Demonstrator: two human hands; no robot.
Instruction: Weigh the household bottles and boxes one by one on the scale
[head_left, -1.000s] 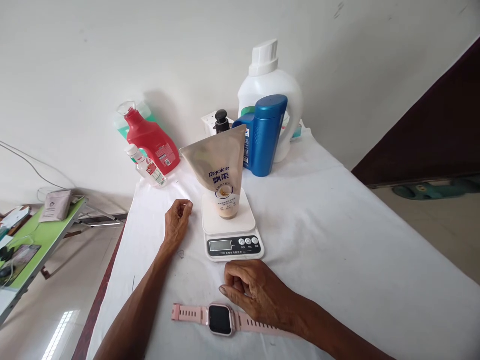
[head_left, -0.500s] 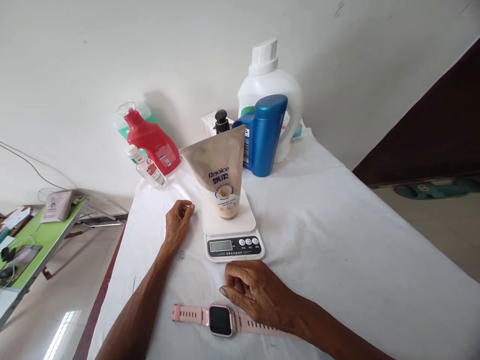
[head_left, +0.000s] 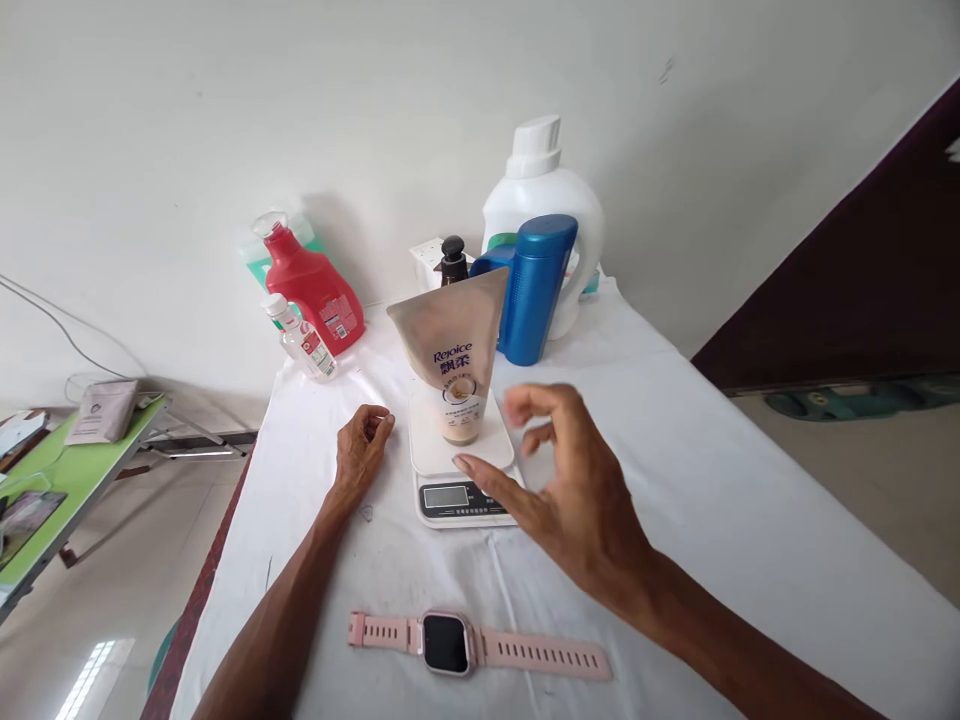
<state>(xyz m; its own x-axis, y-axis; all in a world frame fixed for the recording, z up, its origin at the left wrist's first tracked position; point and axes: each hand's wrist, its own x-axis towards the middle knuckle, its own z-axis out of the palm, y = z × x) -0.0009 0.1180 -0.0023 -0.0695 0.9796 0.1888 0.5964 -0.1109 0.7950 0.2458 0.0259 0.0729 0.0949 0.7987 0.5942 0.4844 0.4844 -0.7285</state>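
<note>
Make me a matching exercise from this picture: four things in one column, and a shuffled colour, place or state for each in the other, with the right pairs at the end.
Things
1. Rejoice tube
2. digital scale
3. smartwatch
4. right hand

Descriptions
A. pink strap laid out flat
B. thumb and fingers apart, holding nothing
C. white, underneath something upright
D. standing with its wide end up

Right pairs: 1-D, 2-C, 3-A, 4-B.
</note>
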